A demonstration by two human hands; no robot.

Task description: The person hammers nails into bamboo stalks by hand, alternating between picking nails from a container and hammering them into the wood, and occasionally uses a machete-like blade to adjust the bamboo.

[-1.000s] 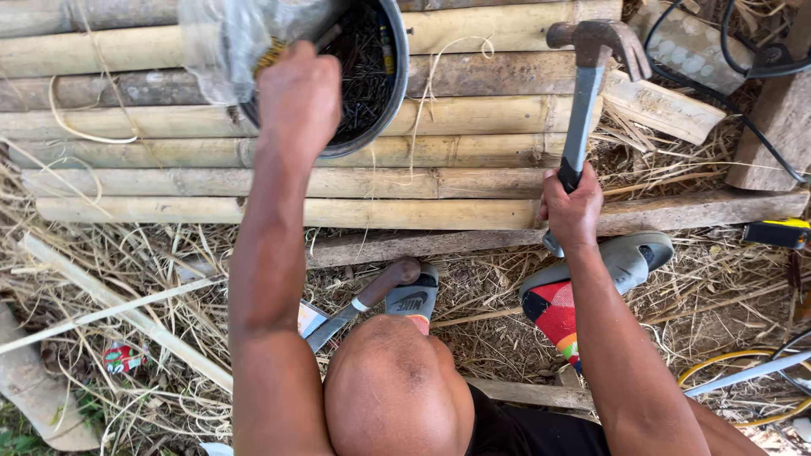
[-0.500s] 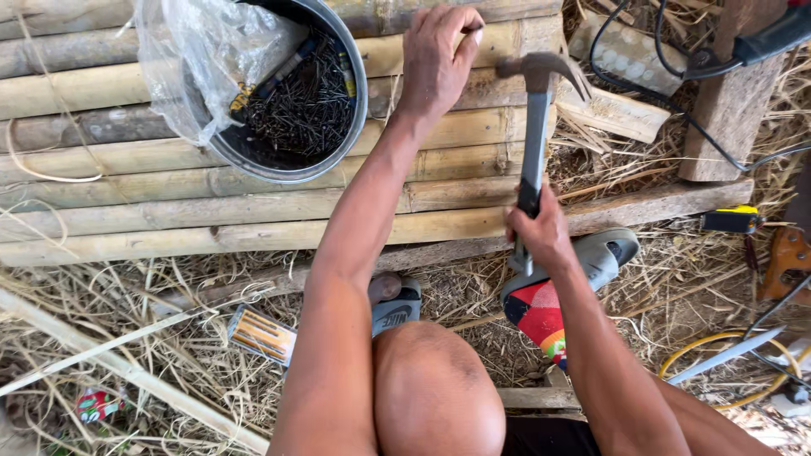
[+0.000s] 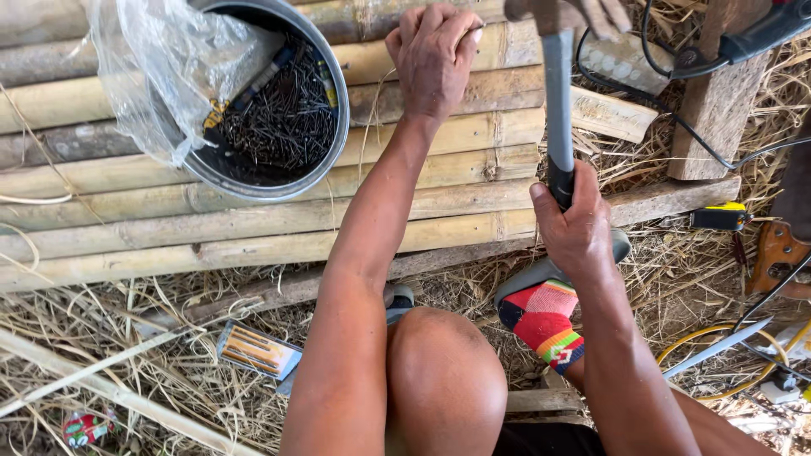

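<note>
Two bare hands over bamboo slats (image 3: 253, 215), left hand (image 3: 432, 55) fingers pinched on a nail (image 3: 475, 28), right hand (image 3: 574, 224) fingers clamped round hammer (image 3: 557, 101), nail bucket (image 3: 274, 105) nearby.

Bright even daylight, soft short shadows, sharp focus, slight wide-angle edge stretch

Single view only, worn on the head, looking steeply down and slightly forward over a bent knee (image 3: 443, 380). Close in: forearms fill the middle, left hand (image 3: 432, 52) and right hand (image 3: 577, 228) within arm's reach. Bamboo platform (image 3: 253, 219) across the upper half, straw-covered ground (image 3: 152, 338) below. Upper edge cropping the claw hammer (image 3: 558, 110) head. No second view to overlap.
</note>
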